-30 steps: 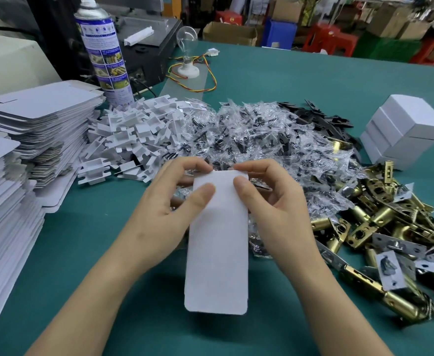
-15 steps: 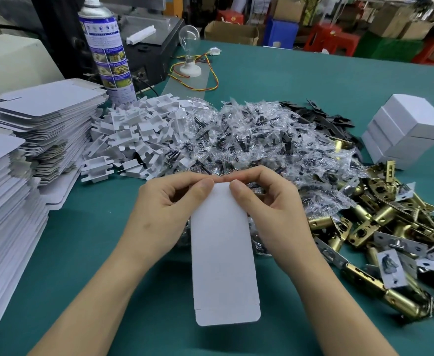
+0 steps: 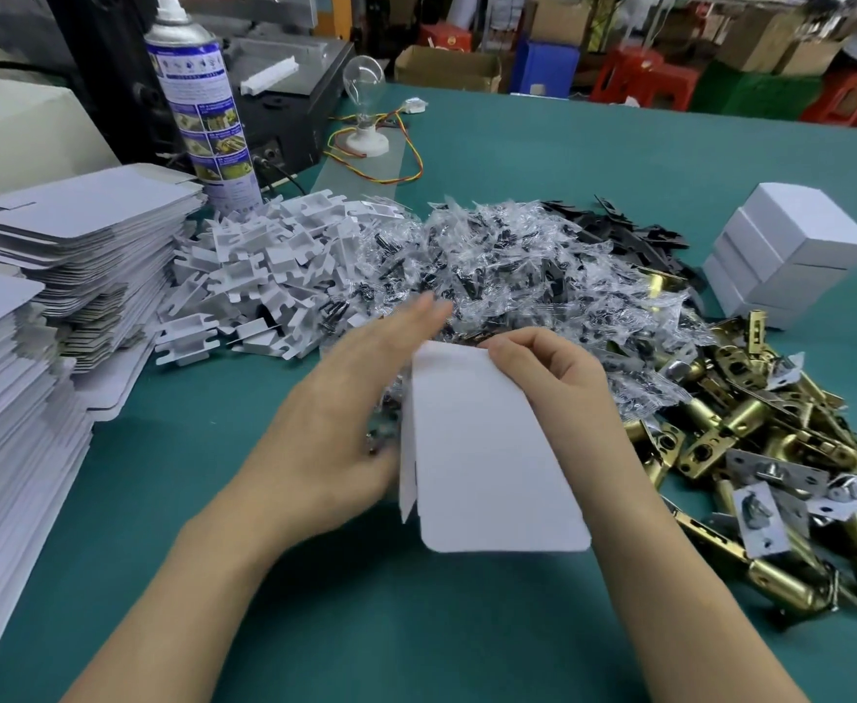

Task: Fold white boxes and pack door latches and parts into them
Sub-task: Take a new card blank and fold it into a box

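Observation:
A flat white box blank [image 3: 487, 449] stands tilted above the green table, long flap toward me. My right hand [image 3: 548, 372] pinches its top right corner with curled fingers. My left hand [image 3: 345, 408] lies to the left of the blank, fingers straight and blurred, stretched toward the pile of clear screw bags [image 3: 492, 276]. Brass door latches [image 3: 771, 449] are heaped at the right. Behind the bags sit white cardboard inserts [image 3: 264, 276] and black plates [image 3: 634, 235].
Stacks of flat box blanks [image 3: 61, 256] fill the left edge. Folded white boxes [image 3: 786, 256] stand stacked at the far right. A spray can [image 3: 203, 109], a light bulb on a base [image 3: 363, 109] and a black machine stand at the back left.
My left hand has let go of the blank's top edge and moved left and forward with fingers straightened. The right hand alone holds the blank, which has turned and tilted.

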`<state>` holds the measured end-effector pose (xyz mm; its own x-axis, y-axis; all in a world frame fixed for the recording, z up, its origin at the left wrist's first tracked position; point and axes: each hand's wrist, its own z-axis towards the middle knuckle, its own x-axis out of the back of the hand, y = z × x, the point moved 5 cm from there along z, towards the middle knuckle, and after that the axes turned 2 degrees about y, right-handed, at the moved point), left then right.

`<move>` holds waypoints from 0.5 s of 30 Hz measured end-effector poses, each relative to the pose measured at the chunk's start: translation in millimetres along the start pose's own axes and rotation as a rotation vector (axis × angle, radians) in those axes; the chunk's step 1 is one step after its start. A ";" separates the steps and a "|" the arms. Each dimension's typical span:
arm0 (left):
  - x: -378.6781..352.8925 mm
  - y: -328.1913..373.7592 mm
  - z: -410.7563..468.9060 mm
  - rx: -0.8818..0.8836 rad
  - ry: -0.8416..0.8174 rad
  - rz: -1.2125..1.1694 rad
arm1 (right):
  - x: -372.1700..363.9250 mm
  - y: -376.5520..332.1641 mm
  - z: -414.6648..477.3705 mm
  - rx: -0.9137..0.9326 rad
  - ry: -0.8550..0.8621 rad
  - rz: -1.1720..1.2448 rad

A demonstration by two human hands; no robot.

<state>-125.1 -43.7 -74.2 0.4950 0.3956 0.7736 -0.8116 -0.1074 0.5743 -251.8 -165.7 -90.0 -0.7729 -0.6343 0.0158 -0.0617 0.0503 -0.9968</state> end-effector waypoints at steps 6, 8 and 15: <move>1.7 22.8 -24.1 -0.342 0.217 -0.072 | -8.2 4.1 -0.5 -0.024 -0.067 -0.146; 2.8 28.0 -29.6 -0.344 0.243 -0.202 | -15.9 10.1 -4.2 -0.096 -0.146 -0.160; -4.0 0.9 -26.1 0.137 0.164 -0.817 | -9.8 -15.6 -10.0 0.234 -0.057 -0.449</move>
<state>-135.9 -21.6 -83.8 0.8500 0.5235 0.0578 -0.1675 0.1647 0.9720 -249.6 -152.5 -73.9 -0.6667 -0.5947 0.4492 -0.2318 -0.4074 -0.8834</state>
